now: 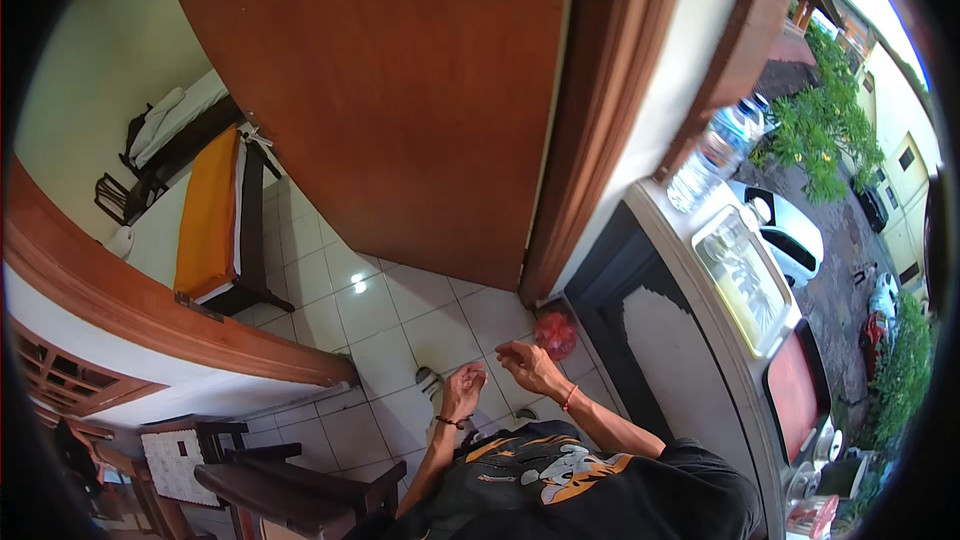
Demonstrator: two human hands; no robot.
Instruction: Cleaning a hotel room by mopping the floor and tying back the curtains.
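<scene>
My left hand (463, 391), with a dark bead bracelet at the wrist, is raised in front of my black shirt (555, 472). Its fingers are loosely curled, and nothing shows in it. My right hand (531, 369), a thin red band on its wrist, hovers close beside it with half-bent fingers and nothing visible in them. The two hands do not touch. Just beyond the right hand a red plastic bag (556, 334) rests on the floor against the low wall. Below the left hand shows a striped sandal (429, 381).
A brown wooden door (375, 105) stands ajar ahead; a bed with an orange runner (206, 217) is inside. On the ledge (652, 202) at right are water bottles (712, 157), a lidded container (742, 277) and a red tray (796, 394). A dark bench (285, 491) stands at lower left.
</scene>
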